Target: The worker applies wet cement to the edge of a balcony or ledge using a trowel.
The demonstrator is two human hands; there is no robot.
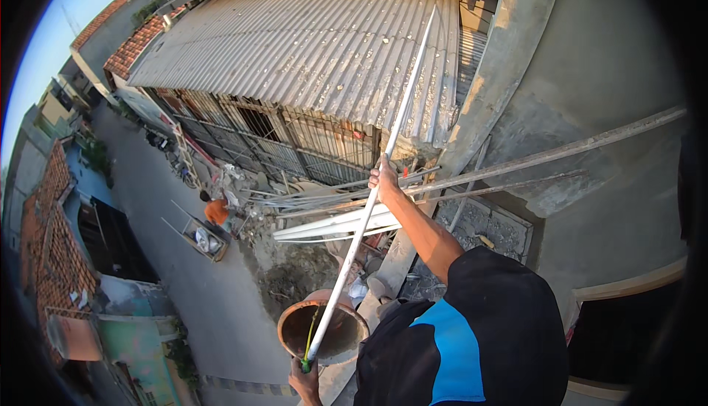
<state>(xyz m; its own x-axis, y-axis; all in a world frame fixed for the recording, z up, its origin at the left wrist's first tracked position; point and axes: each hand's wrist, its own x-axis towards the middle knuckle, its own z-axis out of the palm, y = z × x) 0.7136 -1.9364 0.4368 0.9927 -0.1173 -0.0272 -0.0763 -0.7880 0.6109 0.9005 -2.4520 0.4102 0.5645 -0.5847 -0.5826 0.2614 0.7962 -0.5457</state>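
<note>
A long white pipe (354,251) slants across the middle of the head view, its far end reaching up over the corrugated roof. My right hand (383,179) is wrapped round it partway along, with the arm stretched out. At the near end, my left hand (304,381) is closed by the pipe's tip, where a small green piece (306,366) and a thin yellow-green strip show. Some of the left fingers are hidden. Behind the pipe's lower part is a round, brownish, open-topped pot (295,316), close above my left hand.
Several white pipes (324,227) and long poles (546,148) lie across the concrete ledge (398,262). A corrugated roof (295,44) with rubble on it stands ahead. Far below, a person in orange (217,212) is beside a cart (206,240) on the street (177,199). A grey wall (612,207) rises at the right.
</note>
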